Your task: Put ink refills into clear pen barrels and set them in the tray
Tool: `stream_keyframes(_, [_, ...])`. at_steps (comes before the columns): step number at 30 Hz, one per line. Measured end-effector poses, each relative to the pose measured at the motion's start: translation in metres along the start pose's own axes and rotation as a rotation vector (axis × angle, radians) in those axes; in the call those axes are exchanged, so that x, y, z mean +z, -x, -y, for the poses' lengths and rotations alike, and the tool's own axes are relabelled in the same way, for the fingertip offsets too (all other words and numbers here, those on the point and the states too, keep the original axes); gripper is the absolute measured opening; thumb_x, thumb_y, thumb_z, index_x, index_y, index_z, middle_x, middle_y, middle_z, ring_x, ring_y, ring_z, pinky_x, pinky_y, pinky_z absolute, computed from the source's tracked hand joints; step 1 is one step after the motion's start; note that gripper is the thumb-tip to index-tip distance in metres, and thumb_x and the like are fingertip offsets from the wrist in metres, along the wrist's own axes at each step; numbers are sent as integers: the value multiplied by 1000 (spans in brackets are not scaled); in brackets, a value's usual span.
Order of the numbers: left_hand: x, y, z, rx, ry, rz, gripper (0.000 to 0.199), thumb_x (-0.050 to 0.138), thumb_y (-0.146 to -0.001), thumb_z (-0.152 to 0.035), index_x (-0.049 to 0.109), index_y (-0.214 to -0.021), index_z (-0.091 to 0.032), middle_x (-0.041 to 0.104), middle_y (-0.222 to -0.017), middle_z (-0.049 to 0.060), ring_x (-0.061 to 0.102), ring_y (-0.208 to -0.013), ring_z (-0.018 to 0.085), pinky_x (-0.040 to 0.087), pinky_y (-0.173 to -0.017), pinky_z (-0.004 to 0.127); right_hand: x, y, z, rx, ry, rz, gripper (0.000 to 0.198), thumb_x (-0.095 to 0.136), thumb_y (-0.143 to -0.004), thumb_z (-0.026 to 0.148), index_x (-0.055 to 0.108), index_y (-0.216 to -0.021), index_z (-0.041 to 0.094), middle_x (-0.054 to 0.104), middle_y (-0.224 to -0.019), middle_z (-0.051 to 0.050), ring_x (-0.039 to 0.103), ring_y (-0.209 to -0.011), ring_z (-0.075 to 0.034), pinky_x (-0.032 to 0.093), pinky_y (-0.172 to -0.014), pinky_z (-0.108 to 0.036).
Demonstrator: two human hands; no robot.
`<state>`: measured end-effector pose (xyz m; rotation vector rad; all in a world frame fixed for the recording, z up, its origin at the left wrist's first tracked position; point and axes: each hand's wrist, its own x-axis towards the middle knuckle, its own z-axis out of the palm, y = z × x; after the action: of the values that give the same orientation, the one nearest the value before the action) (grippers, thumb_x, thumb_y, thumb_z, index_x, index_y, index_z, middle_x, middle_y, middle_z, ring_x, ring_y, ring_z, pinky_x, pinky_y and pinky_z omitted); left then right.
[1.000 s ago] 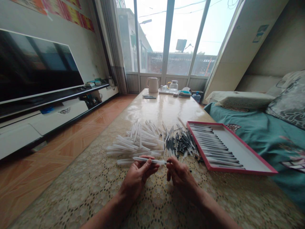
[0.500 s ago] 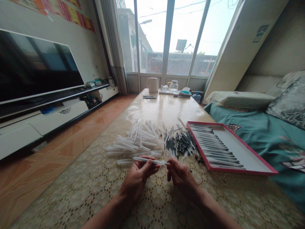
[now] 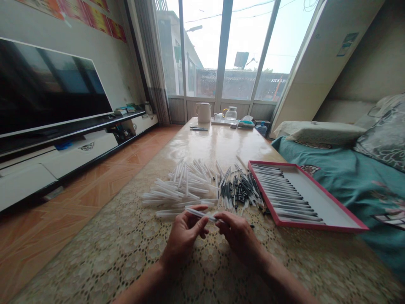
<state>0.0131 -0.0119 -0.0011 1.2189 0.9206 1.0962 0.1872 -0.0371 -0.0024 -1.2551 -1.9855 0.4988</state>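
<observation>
My left hand [image 3: 186, 230] pinches a white translucent pen [image 3: 196, 212] between thumb and fingers, tilted down to the right. At the pen's right end, the fingers of my right hand [image 3: 236, 230] are closed around its tip; what exactly lies under those fingertips is hidden. A small black end shows just right of my right hand, and I cannot tell whether it is held. Just beyond my left hand lies a heap of white pen barrels [image 3: 180, 185]. Beyond my right hand is a pile of black-ended pen parts [image 3: 240, 190].
A shallow box with a pink rim [image 3: 322, 230] stands at the right, holding a row of pens [image 3: 287, 196]. Farther back on the patterned table [image 3: 133, 253] are a pitcher [image 3: 203, 112], a glass teapot [image 3: 231, 114] and a few pens [image 3: 198, 128]. A couch [image 3: 332, 177] borders the right side.
The pen has tilted, its right end now lower and nearer me. My right hand has shifted slightly left and turned, closing in on my left hand.
</observation>
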Motion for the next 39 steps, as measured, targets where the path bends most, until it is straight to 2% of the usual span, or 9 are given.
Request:
stream_keyframes(5, [-14,0,-5,190,-419,-164,15,57,-80,-26,63,-90,-17,63,-75,3,61,-65,16,48,-59,28,-3,2,-3,127,-1,-157,18,38,-92,29,51,-85,19,56,-67,0,53,-59,-13,38,-55,-21])
stream_keyframes(9, [-22,1,-7,310,-794,-103,19,52,-75,-10,66,-84,-19,61,-87,5,60,-80,18,47,-73,32,-4,1,-6,174,-11,-212,18,37,-92,30,50,-85,19,56,-66,1,53,-56,-12,38,-55,-21])
stream_keyframes(15, [-21,3,-3,279,-931,-12,24,49,-73,-6,66,-83,-19,55,-89,6,56,-85,20,45,-80,34,-3,1,-7,179,5,-202,18,38,-91,30,51,-90,18,57,-65,1,54,-56,-13,38,-55,-22])
stream_keyframes(18, [-20,4,-4,284,-866,-29,19,52,-71,-8,64,-77,-21,56,-86,5,55,-84,22,43,-77,34,-4,1,-7,170,2,-174,15,38,-90,27,50,-94,18,56,-63,2,52,-53,-13,37,-54,-22])
stream_keyframes(22, [-17,2,-8,245,-620,-93,9,57,-76,-18,64,-79,-21,62,-78,4,57,-77,21,41,-72,31,-8,3,-3,135,83,-174,8,40,-85,20,48,-82,20,50,-58,3,46,-50,-12,33,-51,-22])
stream_keyframes(28, [-19,-3,-13,-116,34,-111,19,72,-68,-27,66,-83,-16,60,-65,-1,49,-55,9,37,-53,20,-15,4,7,61,199,-171,16,41,-87,24,56,-82,19,52,-63,1,47,-55,-12,31,-55,-22])
stream_keyframes(31, [-23,-5,-13,-211,292,-131,25,76,-63,-25,67,-85,-15,58,-64,-3,46,-51,5,37,-52,17,-16,3,7,52,245,-147,19,43,-87,26,58,-79,18,54,-66,0,48,-58,-12,31,-58,-22])
stream_keyframes(34, [-25,-6,-11,-215,363,-146,25,76,-64,-25,66,-85,-16,60,-64,-3,49,-52,5,39,-52,16,-16,3,6,49,289,-118,18,46,-86,26,59,-77,18,54,-65,0,48,-56,-11,31,-58,-22])
stream_keyframes(39, [-22,-6,-9,-165,251,-133,21,72,-68,-29,63,-82,-16,60,-61,-2,48,-50,6,36,-48,16,-16,3,8,42,314,-85,18,46,-85,25,60,-77,18,55,-64,0,47,-54,-11,31,-57,-22])
